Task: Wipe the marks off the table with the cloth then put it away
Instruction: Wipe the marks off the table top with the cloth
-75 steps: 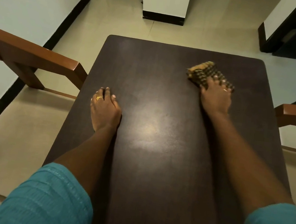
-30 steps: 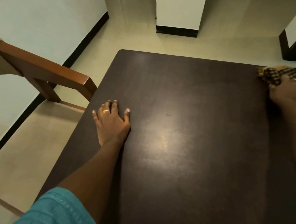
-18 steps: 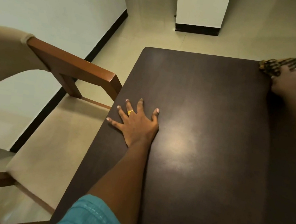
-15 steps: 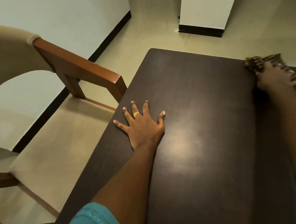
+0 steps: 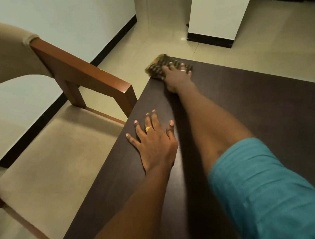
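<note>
The left hand (image 5: 154, 142) lay flat, palm down, fingers spread. The right arm (image 5: 208, 126) stretched forward beside it, the right hand (image 5: 175, 77) palm down, fingers extended.

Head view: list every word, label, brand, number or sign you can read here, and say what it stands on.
None: no text, label, number or sign shows on the table, the checked cloth, the chair, the teal sleeve, the walls or the floor.
</note>
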`<action>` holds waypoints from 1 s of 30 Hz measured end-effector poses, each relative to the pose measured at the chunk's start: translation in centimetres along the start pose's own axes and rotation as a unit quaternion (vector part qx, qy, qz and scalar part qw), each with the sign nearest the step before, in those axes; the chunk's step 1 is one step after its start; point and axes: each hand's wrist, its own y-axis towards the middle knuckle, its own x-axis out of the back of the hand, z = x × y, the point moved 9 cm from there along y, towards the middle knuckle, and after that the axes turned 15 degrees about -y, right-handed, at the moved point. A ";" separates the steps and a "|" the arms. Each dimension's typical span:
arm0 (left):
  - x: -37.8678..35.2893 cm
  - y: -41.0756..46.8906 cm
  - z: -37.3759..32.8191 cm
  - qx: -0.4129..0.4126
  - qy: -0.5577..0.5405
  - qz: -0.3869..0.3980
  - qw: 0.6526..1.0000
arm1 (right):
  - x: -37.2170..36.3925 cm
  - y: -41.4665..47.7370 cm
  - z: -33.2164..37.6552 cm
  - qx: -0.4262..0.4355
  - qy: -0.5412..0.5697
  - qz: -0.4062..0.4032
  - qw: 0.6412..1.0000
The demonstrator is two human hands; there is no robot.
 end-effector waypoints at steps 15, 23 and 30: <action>0.7 -0.5 -0.1 0.001 0.004 -0.017 1.000 | 0.0 -1.1 3.4 0.075 0.037 -0.002 0.996; 0.8 -0.3 0.0 -0.001 0.017 -0.010 1.000 | 0.0 -1.3 -1.8 -0.011 0.072 0.006 0.997; 0.9 -0.2 0.0 -0.003 0.008 -0.005 1.000 | -0.9 -6.7 -16.7 -0.195 0.086 -0.045 0.976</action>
